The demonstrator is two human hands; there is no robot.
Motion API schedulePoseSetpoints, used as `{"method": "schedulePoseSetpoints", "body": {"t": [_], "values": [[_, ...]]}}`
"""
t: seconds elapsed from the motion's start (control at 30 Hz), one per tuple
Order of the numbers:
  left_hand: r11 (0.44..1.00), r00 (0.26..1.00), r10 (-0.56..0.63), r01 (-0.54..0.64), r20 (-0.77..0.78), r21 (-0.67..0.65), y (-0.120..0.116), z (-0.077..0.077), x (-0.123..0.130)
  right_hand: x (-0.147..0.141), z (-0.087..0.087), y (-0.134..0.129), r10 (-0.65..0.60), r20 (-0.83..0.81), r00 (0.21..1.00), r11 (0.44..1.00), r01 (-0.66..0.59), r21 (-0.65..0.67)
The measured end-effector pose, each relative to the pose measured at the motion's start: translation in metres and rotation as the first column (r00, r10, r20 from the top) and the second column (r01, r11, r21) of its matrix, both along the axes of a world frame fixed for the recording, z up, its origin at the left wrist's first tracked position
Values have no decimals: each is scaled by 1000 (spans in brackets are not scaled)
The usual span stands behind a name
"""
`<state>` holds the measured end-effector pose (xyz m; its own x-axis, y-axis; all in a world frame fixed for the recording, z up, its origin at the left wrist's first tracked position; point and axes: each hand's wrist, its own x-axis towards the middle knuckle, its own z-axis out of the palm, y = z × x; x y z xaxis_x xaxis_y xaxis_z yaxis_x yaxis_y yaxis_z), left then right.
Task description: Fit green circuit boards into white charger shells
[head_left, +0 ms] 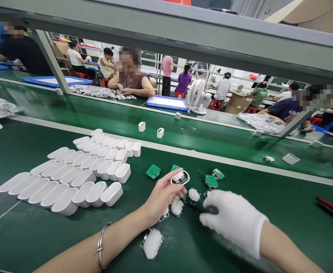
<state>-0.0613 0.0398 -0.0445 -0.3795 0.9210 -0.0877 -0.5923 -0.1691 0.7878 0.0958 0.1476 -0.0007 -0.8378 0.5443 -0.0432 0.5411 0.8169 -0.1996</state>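
Observation:
My bare left hand (pixel 162 195) grips a small white oval housing (pixel 180 177) with parts showing inside its open top. To its right, my right hand (pixel 231 216) wears a white glove; its thumb and fingers are apart, near a dark object (pixel 196 206) whose shape is unclear. Around and below my hands lie circuit boards with white lumps, such as one board (pixel 152 243) near the front and another (pixel 177 206) just under my left hand. Green boards (pixel 153 171) lie behind them. Rows of white oval cups (pixel 82 178) stand at the left.
A conveyor belt (pixel 211 140) crosses beyond the table, carrying white housings (pixel 160 132), a board and a flat cover (pixel 290 159). Red-and-black pliers or similar handles (pixel 332 208) lie far right. A metal shelf beam (pixel 166 26) spans above. Several people sit opposite.

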Motion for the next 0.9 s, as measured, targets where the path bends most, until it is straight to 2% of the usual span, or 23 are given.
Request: {"method": "schedulePoseSetpoints", "body": {"t": [0.07, 0.13, 0.27, 0.4, 0.53, 0.67, 0.73, 0.83, 0.9], "values": [[999, 999, -15, 14, -32, -40, -1, 2, 1, 6, -13, -6, -16, 180, 984, 996, 0, 89], [995, 995, -58, 51, -86, -87, -2, 1, 3, 6, -24, -10, -65, 253, 965, 989, 29, 144], [985, 974, -139, 118, -177, -128, -3, -3, 7, 7, -36, -5, -37, 161, 986, 996, 24, 86], [979, 978, -105, 71, -179, -191, -2, -5, 9, 19, -45, 1, -23, 104, 994, 1000, 22, 16], [972, 970, -118, 69, -212, -225, -3, -1, 7, 39, -36, 8, -26, -151, 988, 997, 15, -75], [965, 956, -154, 92, -248, -246, -4, 1, 6, 42, -21, 15, -93, -474, 875, 988, 24, -150], [956, 948, -184, 111, -260, -271, -4, 0, 8, 37, -22, 15, -20, -571, 821, 983, -87, -159], [950, 953, -184, 110, -240, -293, -4, -2, 11, 31, -30, 10, 183, -585, 790, 957, -280, -80], [952, 960, -172, 104, -222, -288, -4, -3, 12, 29, -34, 6, 246, -535, 808, 959, -282, 14]]}}
